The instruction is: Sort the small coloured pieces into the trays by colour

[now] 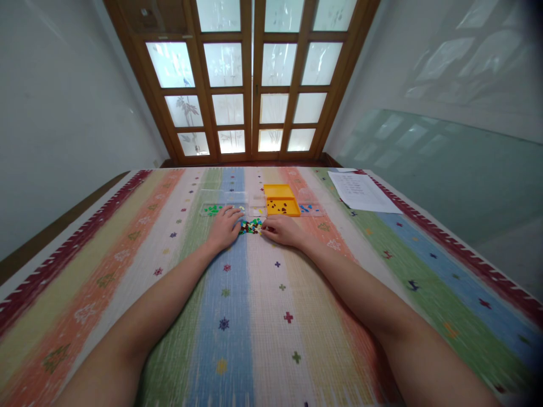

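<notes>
A pile of small mixed coloured pieces [251, 227] lies on the tablecloth between my hands, with green, blue, yellow and dark red among them. My left hand [224, 228] rests at the pile's left side, fingers stretched out and apart, fingertips by a clear box [203, 211] of green pieces. At the right edge of the pile, my right hand [280, 229] has its thumb and fingers drawn together; anything between them is too small to make out. Just beyond it, an open orange box [295, 207] contains dark pieces. Blue pieces [309, 209] lie in a clear box to its right.
Some yellow pieces [259, 211] sit in a clear section between the green pieces and the orange box. Printed paper [362, 192] lies at the far right of the striped tablecloth [263, 316]. Wooden doors with glass panes [253, 85] stand beyond the table.
</notes>
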Motion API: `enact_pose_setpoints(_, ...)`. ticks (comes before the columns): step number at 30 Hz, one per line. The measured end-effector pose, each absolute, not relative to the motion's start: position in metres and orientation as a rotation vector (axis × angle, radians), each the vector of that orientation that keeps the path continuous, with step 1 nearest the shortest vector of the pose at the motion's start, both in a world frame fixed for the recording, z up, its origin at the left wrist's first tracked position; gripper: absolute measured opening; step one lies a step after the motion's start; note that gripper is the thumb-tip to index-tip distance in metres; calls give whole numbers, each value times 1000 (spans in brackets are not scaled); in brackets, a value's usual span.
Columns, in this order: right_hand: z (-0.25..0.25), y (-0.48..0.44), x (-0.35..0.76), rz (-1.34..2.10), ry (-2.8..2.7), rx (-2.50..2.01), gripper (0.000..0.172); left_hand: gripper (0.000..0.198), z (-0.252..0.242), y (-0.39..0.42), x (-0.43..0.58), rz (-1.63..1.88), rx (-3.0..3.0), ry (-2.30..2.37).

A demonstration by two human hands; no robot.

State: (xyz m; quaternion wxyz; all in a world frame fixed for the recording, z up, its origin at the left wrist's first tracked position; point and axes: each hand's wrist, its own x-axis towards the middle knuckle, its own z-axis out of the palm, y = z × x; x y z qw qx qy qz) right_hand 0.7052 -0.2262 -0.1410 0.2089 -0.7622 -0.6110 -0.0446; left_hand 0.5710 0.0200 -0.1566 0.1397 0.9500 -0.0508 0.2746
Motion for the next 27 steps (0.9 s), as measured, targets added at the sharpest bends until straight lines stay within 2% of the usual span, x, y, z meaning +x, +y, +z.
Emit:
enact_pose_setpoints(13, -147, -221, 705, -74, -1741, -2107, 12, 30, -153, 13, 568, 702, 2750, -266)
enact_pose_setpoints(27, -143, -210, 732, -330, -1242, -2129, 9, 28, -155, 8, 569, 703, 2745, -314)
